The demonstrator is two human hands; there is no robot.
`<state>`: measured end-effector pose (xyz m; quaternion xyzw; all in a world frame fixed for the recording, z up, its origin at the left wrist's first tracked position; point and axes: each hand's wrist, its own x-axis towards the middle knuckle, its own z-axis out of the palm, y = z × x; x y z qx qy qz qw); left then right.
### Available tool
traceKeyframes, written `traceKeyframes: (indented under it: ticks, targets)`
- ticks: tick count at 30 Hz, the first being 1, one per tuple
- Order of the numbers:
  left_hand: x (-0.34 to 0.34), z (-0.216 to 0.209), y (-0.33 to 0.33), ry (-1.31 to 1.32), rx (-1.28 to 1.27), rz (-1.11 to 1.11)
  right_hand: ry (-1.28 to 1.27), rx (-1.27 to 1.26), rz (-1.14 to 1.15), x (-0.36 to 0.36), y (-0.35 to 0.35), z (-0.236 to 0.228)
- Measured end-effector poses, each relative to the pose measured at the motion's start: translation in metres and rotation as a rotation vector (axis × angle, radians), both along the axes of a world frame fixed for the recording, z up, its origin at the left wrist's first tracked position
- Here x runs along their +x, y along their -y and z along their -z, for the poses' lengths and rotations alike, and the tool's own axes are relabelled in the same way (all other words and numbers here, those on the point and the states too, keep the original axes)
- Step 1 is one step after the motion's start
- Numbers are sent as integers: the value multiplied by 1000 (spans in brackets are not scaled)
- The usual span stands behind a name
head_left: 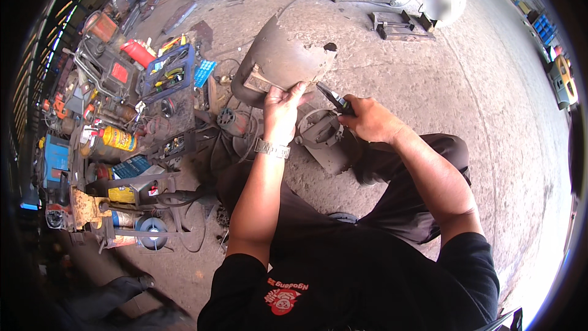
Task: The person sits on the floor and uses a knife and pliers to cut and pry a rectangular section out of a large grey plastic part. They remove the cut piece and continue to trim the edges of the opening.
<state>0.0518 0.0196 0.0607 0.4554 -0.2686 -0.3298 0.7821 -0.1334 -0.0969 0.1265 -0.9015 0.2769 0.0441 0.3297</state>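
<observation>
Your left hand [283,107] is clenched on the near edge of the rusty curved metal panel [278,58], which lies on the concrete ahead of your knees. Its long axis runs away from you, toward upper right. Just right of that edge, your right hand [367,119] grips dark pliers [334,98], tip pointing up-left at the panel.

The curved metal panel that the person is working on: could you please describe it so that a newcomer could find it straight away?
Start from the bare concrete floor in front of the seated person. The curved metal panel stands just beyond the left hand, which grips its near edge, while the right hand holds pliers at it. It is the only large rounded grey-brown sheet, with a ragged hole near its right edge.
</observation>
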Motion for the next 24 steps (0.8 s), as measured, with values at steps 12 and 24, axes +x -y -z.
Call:
traceKeyframes:
  ticks: [12,24]
  targets:
    - [-10,-3,7,10,-160,-107,382,1285,215,-2,-23,13]
    - [-6,3,6,221,-175,-175,348,1349,317,-6,-31,-9]
